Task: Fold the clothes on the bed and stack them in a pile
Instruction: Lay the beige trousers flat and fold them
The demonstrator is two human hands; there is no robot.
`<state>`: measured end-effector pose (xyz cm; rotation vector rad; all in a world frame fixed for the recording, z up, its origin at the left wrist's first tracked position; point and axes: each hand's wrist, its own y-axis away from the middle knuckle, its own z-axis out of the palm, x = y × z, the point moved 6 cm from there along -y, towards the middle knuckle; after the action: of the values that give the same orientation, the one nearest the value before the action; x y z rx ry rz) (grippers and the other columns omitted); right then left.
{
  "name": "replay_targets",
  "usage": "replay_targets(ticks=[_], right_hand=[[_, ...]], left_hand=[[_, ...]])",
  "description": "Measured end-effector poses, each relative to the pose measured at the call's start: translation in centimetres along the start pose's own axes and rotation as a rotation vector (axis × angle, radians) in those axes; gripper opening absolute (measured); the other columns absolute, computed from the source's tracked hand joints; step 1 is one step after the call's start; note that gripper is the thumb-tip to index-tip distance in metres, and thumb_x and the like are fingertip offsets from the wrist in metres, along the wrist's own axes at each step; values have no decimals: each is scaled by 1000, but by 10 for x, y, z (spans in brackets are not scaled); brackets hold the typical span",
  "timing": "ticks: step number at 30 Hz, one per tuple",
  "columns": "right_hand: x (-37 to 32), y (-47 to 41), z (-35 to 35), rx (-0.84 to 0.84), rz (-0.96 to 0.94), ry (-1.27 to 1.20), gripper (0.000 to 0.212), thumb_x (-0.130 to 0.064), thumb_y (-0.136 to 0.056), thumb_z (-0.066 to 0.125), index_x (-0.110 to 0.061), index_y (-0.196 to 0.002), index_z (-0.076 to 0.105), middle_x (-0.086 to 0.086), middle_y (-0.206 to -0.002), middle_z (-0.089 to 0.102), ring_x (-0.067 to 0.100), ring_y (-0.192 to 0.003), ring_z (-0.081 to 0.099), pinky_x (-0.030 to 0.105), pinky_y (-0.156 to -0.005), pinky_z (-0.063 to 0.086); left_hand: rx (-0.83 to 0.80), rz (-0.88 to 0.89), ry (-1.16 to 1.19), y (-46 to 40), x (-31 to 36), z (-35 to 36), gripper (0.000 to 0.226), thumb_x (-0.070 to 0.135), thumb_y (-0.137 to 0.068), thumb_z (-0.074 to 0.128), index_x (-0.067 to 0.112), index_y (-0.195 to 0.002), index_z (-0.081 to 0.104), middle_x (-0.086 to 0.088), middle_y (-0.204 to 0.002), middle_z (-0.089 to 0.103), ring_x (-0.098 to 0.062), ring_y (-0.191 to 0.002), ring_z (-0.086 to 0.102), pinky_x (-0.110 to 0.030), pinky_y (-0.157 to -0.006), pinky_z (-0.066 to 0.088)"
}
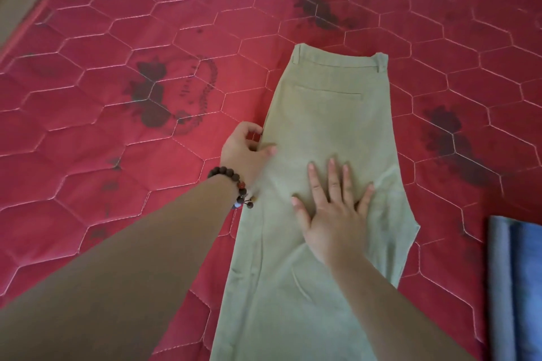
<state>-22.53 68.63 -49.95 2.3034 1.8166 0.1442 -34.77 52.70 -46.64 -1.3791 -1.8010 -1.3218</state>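
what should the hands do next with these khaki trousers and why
Probably sweep the flat right hand down the khaki trousers toward the legs: creases show beside it, while the left hand pinches the left edge to hold the cloth taut.

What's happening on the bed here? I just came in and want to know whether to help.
A person is folding light green trousers laid lengthwise on the red quilted mattress. The right hand presses flat on the fabric, while the left hand pinches the trousers' left edge. Folded blue jeans already lie to the right.
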Motion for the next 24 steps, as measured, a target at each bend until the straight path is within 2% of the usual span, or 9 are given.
replay_targets(ticks=[4, 7, 9, 12, 15, 17, 19, 21, 24], right_hand=[[-8, 5, -5, 26, 12, -64, 68, -65, -94, 12, -34, -153, -5, 1, -161, -12, 25, -148, -16, 63, -114, -11], [-26, 25, -2, 33, -224, -74, 69, -65, -95, 17, -32, -154, 5, -1, -163, -4, 22, -150, -8, 62, -116, 0], [-13, 38, 4, 34, -264, -43, 70, -68, -95, 16, -33, -154, 10, -2, -163, 2, 22, -150, -2, 60, -117, 3], [37, 44, 5, 49, -59, -7, 68, -65, -95, 7, -33, -155, 4, -1, -163, 2, 19, -150, -4, 55, -119, -2], [71, 50, 4, 17, 166, 23, 62, -52, -99, -1, -25, -155, 0, -2, -163, -3, 14, -149, -8, 57, -117, -6], [66, 53, 2, 29, 228, 2, 60, -42, -101, 10, -17, -155, 4, 2, -163, -2, 17, -149, -9, 58, -117, -5], [35, 59, -7, 89, 119, -72, 59, -30, -101, 35, -9, -153, 18, 7, -162, 8, 22, -150, -2, 58, -118, 2], [-20, 74, -10, 129, -151, -150, 60, -25, -96, 50, -6, -149, 30, 10, -159, 21, 27, -147, 9, 59, -117, 14], [-63, 98, 7, -2, -325, -113, 61, -46, -101, 21, -16, -154, 16, 0, -161, 7, 22, -149, 3, 57, -118, 11]], left_hand=[[-290, -252, 90, 18, -26, -9, 17, 26, -91, 67, 12, -99, 62, -9, -92, 73, -21, -75, 71, -42, -77, 60], [-516, -370, 48, 37, -42, -13, 23, 23, -89, 70, 4, -103, 68, -11, -96, 75, -24, -86, 73, -39, -78, 60], [-494, -383, 51, 40, -45, -16, 23, 20, -86, 73, 2, -99, 70, -10, -92, 76, -22, -84, 74, -34, -74, 61], [-366, -369, 47, 40, -45, -19, 22, 19, -83, 75, 1, -96, 70, -6, -83, 76, -16, -73, 74, -26, -61, 59], [-319, -425, 94, 50, -47, -17, 25, 25, -89, 70, 1, -95, 68, -9, -84, 74, -19, -66, 71, -31, -60, 60], [-394, -572, 145, 63, -54, -19, 40, 41, -95, 57, 3, -92, 67, -16, -91, 71, -25, -70, 69, -36, -65, 60], [-521, -687, 168, 78, -65, -22, 61, 56, -97, 41, 2, -95, 70, -18, -97, 73, -29, -79, 71, -37, -68, 58], [-602, -719, 155, 96, -75, -20, 64, 57, -96, 42, 1, -105, 71, -17, -101, 73, -29, -88, 71, -38, -75, 56], [-518, -619, 72, 110, -83, -18, 33, 26, -92, 64, -2, -109, 66, -12, -94, 75, -23, -84, 72, -37, -80, 59]])
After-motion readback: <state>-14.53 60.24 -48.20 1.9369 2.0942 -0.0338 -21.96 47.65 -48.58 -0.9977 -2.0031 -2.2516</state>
